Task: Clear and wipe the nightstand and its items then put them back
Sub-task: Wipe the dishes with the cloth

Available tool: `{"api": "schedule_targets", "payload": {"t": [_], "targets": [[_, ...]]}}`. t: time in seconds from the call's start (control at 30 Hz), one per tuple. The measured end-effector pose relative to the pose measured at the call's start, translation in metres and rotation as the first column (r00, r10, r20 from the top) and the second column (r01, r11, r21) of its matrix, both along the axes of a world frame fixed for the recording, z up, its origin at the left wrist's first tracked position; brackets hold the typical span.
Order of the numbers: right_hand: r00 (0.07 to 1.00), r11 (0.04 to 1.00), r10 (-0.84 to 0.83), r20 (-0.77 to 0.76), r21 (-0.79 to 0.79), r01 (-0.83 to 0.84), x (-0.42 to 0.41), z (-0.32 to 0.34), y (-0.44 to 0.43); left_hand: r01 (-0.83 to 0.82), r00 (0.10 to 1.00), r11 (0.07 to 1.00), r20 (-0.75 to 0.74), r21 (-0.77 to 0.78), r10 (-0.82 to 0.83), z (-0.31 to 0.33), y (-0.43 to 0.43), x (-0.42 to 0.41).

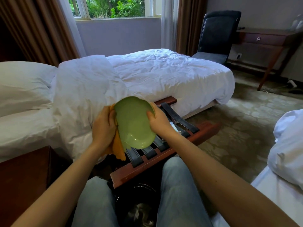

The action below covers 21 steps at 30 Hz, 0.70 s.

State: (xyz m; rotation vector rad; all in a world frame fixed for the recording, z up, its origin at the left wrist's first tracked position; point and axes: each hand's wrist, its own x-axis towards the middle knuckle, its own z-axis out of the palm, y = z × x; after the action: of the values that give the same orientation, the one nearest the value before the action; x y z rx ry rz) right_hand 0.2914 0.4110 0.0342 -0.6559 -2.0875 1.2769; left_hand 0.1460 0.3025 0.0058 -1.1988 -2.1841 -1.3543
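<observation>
Left hand (pixel 104 126) and right hand (pixel 159 122) are raised ahead, palms facing each other, fingers curled, gripping.

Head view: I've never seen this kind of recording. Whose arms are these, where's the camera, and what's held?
There is no machine here. One camera sits on a person's head, looking forward and down, so the arms are the wearer's own. The right hand grips one edge of a green dish, held up and tilted; the left hand holds an orange cloth against its other edge. Below stands a wooden luggage rack with dark straps, beside a white-covered bed.
</observation>
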Motion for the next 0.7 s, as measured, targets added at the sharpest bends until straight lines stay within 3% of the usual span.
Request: {"api": "schedule_targets", "payload": {"t": [0.1, 0.2, 0.3, 0.37, 0.43, 0.5, 0.6, 0.7], "targets": [[0.995, 0.995, 0.072, 0.066, 0.062, -0.076, -0.001, 0.007, 0.004, 0.077, 0.983, 0.996, -0.164, -0.053, -0.084, 0.016, 0.000, 0.001], [0.968, 0.964, 0.153, 0.200, 0.184, -0.191, -0.001, 0.005, 0.004, 0.163, 0.868, 0.957, -0.427, -0.239, -0.255, 0.030, 0.002, 0.002], [0.979, 0.977, 0.147, 0.138, 0.132, -0.166, -0.002, -0.001, 0.002, 0.134, 0.825, 0.931, -0.482, -0.340, -0.295, 0.029, 0.007, -0.001], [0.999, 0.999, 0.040, 0.026, 0.031, -0.041, -0.002, -0.006, -0.001, 0.069, 0.894, 0.965, -0.413, -0.254, -0.173, 0.020, 0.008, -0.003], [0.993, 0.993, -0.112, -0.037, -0.045, 0.110, -0.002, -0.013, -0.003, -0.023, 0.990, 0.991, -0.143, -0.131, 0.004, 0.014, 0.008, -0.006], [0.977, 0.969, -0.202, -0.063, -0.160, 0.190, -0.001, -0.022, -0.010, -0.136, 0.986, 0.988, 0.092, -0.072, 0.142, 0.012, 0.007, -0.005], [0.951, 0.913, -0.270, -0.152, -0.354, 0.203, -0.006, -0.031, -0.022, -0.150, 0.979, 0.982, 0.125, -0.114, 0.164, 0.008, 0.008, 0.008], [0.956, 0.929, -0.245, -0.159, -0.321, 0.185, -0.006, -0.033, -0.023, -0.107, 0.989, 0.986, 0.089, -0.125, 0.118, 0.004, 0.004, 0.008]]}}
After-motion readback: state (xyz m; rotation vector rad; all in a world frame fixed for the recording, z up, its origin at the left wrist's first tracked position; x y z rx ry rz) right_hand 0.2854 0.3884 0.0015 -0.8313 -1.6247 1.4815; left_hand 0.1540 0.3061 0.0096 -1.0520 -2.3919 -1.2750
